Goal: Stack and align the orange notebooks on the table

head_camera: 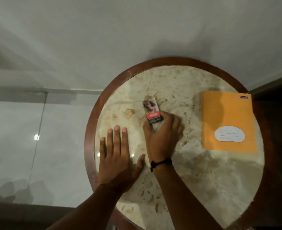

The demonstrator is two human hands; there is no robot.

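Your right hand (161,135) has its fingers clamped on a small packet (152,112) at counter (195,188) centre; left hand (118,156) rests flat, fingers apart. The orange notebooks (228,121) lie stacked at 3 o'clock, apparently aligned. Next: clear the packet aside, then verify edges.

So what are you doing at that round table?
The right hand is closed on a small packet in the middle of the table. The left hand lies flat and open on the tabletop beside it. The orange notebooks sit on the right side, and neither hand touches them.
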